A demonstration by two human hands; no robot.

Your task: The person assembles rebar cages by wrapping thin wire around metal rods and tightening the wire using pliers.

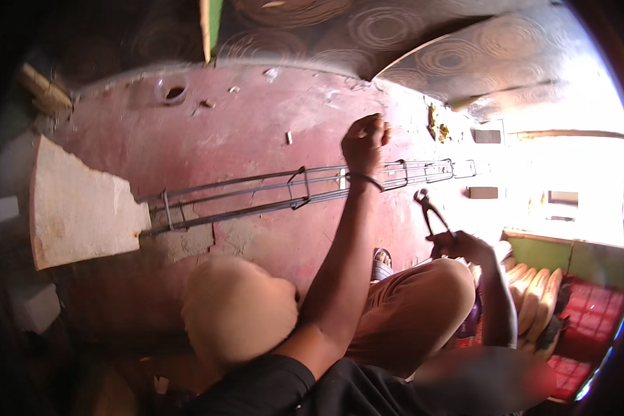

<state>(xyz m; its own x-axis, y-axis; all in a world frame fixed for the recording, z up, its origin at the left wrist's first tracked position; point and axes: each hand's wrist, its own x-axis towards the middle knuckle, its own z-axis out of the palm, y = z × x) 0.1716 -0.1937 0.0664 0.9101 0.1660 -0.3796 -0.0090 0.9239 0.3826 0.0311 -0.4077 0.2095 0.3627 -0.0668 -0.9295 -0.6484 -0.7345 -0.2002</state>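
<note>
My left hand (365, 143) is raised over the floor, its fingers curled into a fist. Whatever may be inside it is too small or hidden to make out. Behind the wrist, which wears a dark band, runs a long, narrow rebar cage (256, 197) of steel rods with square stirrups. My right hand (461, 247), beside my right knee, grips the handles of a pair of pincers (428, 209). The pincers' jaws point up and away from me, apart from the cage.
A pale board (83, 204) stands at the cage's left end. The floor (243, 132) is worn red, with a clear plastic cup (171, 90) near the far wall. Brick-like blocks (483, 192) lie at right, near bright light. Long tan rolls (534, 298) and red crates (591, 315) sit lower right.
</note>
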